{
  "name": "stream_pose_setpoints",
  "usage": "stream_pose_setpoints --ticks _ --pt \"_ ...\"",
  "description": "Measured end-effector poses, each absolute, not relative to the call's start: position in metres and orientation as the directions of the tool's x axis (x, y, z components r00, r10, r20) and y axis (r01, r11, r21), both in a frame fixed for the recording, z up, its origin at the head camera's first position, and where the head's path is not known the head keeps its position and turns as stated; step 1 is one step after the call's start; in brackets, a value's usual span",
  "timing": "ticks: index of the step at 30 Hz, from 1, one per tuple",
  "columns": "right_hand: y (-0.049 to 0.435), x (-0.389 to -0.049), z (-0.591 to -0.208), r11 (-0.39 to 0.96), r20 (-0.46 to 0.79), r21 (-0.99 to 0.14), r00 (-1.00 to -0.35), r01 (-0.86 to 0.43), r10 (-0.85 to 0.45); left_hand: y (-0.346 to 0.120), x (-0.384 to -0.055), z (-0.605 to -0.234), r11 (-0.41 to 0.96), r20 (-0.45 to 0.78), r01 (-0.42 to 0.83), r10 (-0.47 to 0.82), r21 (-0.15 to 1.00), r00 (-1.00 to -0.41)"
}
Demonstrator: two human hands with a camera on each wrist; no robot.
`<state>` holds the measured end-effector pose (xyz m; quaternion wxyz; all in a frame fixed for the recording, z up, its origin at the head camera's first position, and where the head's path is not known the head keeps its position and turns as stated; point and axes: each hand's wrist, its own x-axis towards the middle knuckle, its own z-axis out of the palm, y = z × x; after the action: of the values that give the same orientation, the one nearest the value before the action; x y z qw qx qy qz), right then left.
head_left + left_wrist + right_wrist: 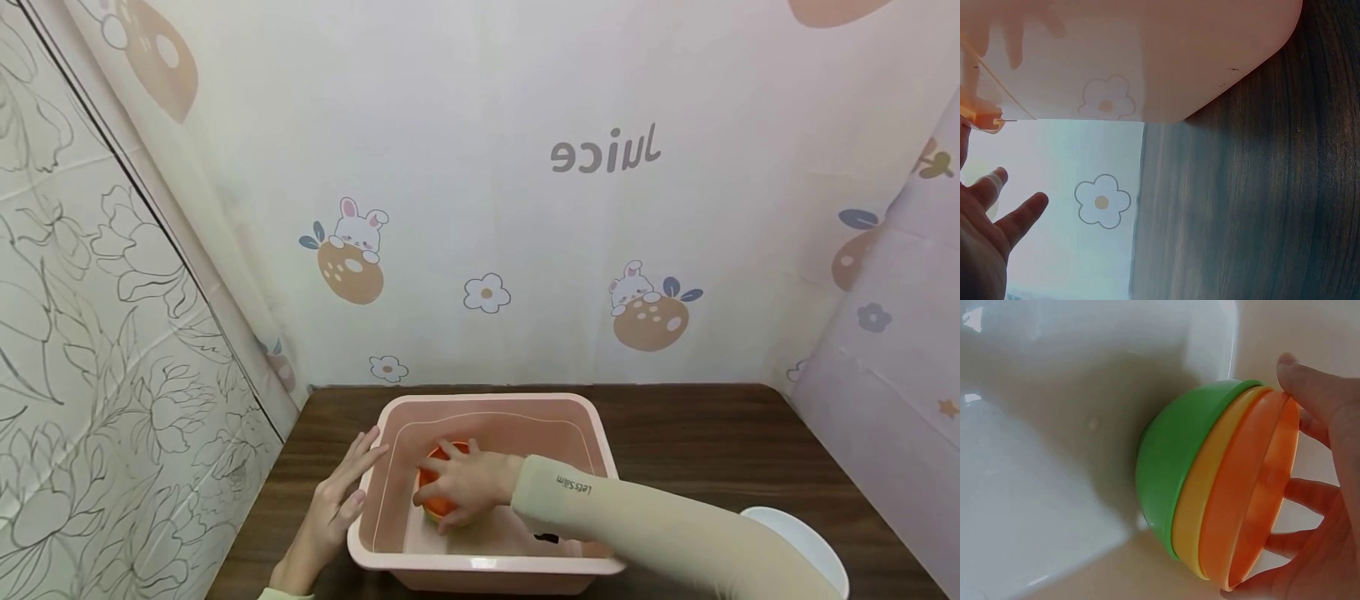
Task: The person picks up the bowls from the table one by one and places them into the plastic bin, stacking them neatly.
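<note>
In the head view a pink plastic tub (491, 563) stands on the table. Inside its left half, a stack of nested bowls (1169, 469) lies against the tub floor: green outermost, then yellow, with orange innermost. My right hand (468, 485) reaches down over the stack and holds it at the rim, fingers spread across the orange bowl (1238, 487) and thumb on the near side. At the tub's left rim, my left hand (333, 504) rests with its fingers extended against the edge. The left wrist view shows its fingers (1022, 219) beside the tub wall.
A white rounded dish (813, 550) sits at the right front, partly hidden by the right sleeve (660, 525). The dark wooden table (697, 433) ends at a printed curtain (480, 208) behind and a flower-patterned one (112, 333) on the left.
</note>
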<state>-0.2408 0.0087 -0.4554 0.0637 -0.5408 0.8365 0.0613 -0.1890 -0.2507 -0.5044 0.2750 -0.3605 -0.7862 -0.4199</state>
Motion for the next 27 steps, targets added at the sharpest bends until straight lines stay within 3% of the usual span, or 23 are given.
stream_pose_setpoints --ticks 10,27 --pt "0.008 -0.24 -0.451 0.429 -0.221 0.028 -0.424 -0.903 -0.878 -0.251 -0.188 -0.504 0.402 0.712 0.781 0.344 0.477 -0.612" --pt "0.007 -0.239 -0.438 0.405 -0.152 0.1 -0.417 -0.909 -0.896 -0.25 -0.19 -0.506 0.37 0.746 0.81 0.34 0.454 -0.573"
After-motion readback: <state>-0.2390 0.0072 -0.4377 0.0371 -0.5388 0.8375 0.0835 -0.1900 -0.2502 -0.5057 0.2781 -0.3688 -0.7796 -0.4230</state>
